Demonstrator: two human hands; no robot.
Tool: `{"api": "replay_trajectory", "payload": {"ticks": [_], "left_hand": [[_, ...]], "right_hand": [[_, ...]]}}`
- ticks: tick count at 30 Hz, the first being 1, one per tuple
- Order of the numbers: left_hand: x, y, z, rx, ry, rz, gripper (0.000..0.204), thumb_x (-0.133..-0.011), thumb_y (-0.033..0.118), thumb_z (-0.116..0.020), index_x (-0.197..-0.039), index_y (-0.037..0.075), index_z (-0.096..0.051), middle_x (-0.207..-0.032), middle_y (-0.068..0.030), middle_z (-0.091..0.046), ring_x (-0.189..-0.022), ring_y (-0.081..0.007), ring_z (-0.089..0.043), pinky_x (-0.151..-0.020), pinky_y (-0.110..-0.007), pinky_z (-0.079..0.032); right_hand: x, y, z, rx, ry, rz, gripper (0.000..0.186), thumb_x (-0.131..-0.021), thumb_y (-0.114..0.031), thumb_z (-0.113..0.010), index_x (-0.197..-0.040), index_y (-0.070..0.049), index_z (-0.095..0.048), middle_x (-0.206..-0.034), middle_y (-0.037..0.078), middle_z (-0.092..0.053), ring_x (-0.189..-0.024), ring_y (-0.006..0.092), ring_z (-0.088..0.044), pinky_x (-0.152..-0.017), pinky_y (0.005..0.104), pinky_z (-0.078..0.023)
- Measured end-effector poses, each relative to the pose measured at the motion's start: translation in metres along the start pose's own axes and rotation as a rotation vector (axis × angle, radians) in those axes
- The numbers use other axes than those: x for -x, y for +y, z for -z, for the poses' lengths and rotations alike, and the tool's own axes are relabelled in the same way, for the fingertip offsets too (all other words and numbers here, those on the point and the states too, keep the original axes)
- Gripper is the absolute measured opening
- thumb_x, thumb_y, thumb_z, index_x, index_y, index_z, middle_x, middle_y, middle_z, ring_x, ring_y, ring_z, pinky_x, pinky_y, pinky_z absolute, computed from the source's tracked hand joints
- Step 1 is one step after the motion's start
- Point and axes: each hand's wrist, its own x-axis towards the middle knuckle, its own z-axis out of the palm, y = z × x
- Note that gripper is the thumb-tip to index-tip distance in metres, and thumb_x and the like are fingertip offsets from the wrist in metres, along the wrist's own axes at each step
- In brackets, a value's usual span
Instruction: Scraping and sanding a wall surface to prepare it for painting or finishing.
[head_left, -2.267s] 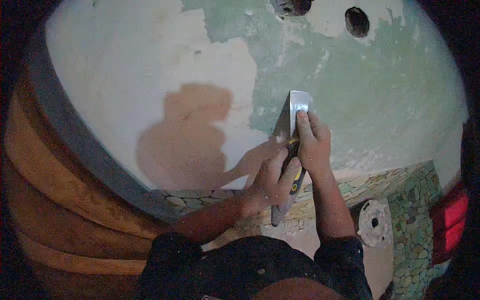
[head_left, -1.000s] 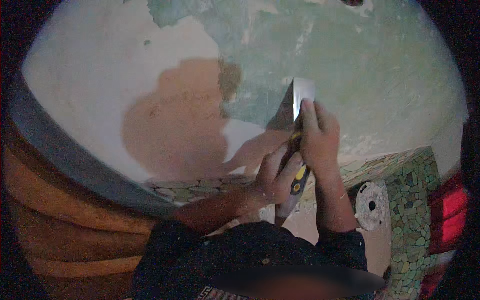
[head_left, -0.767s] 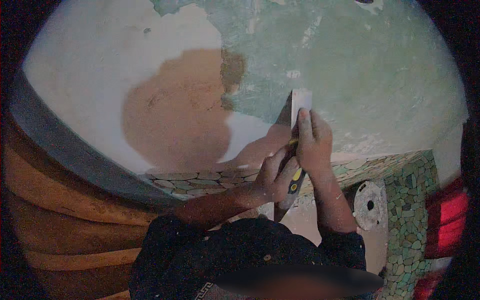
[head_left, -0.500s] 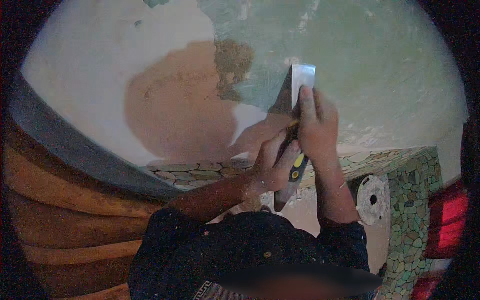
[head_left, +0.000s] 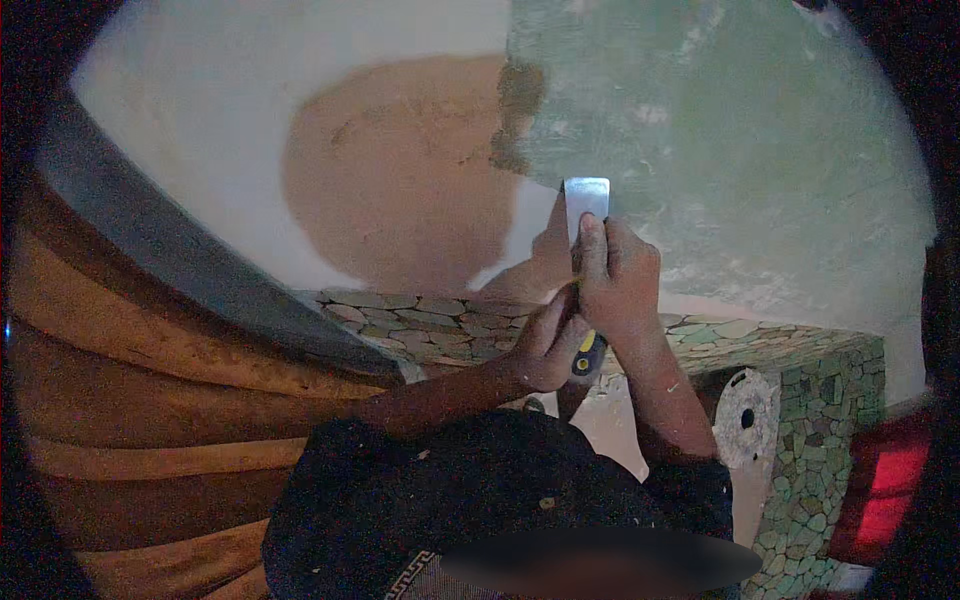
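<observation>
Both my hands grip a putty knife [head_left: 588, 193] with a short, wide metal blade and a black and yellow handle. My right hand [head_left: 622, 278] closes round it higher up, its thumb lying along the blade. Lower on the handle, my left hand [head_left: 548, 345] is wrapped, and the handle's butt shows below its fingers. The blade points up at the wall [head_left: 720, 150], near the border between its green part and its white part; whether its edge touches the surface I cannot tell. A large round brownish shadow [head_left: 400, 170] falls on the white part.
Stone-patterned cladding [head_left: 430, 320] runs along the wall's foot and continues into a pillar [head_left: 815, 430] at right. Near it is a pale, splattered round disc [head_left: 747, 418]. Brown draped folds [head_left: 150, 450] hang at left, a red panel [head_left: 890, 490] at far right.
The putty knife and both hands have moved down and to the left across the wall, nearer the green-white border. The whole view has shifted a little too. Both hands keep their grip.
</observation>
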Motion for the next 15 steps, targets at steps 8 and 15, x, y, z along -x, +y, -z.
{"api": "replay_trajectory", "payload": {"ticks": [8,15], "left_hand": [[-0.014,0.014,0.032,0.212,0.004,0.272,0.055,-0.102,0.039,-0.041,-0.135,-0.005,-0.041,-0.117,-0.0158,-0.059,-0.108,-0.0215,-0.055,-0.095,-0.038,-0.043],[-0.014,-0.014,0.044,0.280,-0.025,0.179,0.055,-0.098,0.035,-0.049,-0.134,-0.005,-0.041,-0.110,-0.0136,-0.062,-0.105,-0.0206,-0.058,-0.093,-0.036,-0.045]], "right_hand": [[-0.011,-0.026,-0.011,-0.077,0.040,0.085,0.040,-0.101,-0.031,-0.050,-0.078,0.001,-0.059,-0.065,0.020,-0.060,-0.061,0.0377,-0.062,-0.058,0.0444,-0.046],[-0.016,-0.035,-0.020,-0.115,0.179,0.255,0.037,-0.100,-0.030,-0.052,-0.083,0.002,-0.061,-0.067,0.021,-0.060,-0.062,0.0387,-0.061,-0.058,0.0440,-0.045]]}}
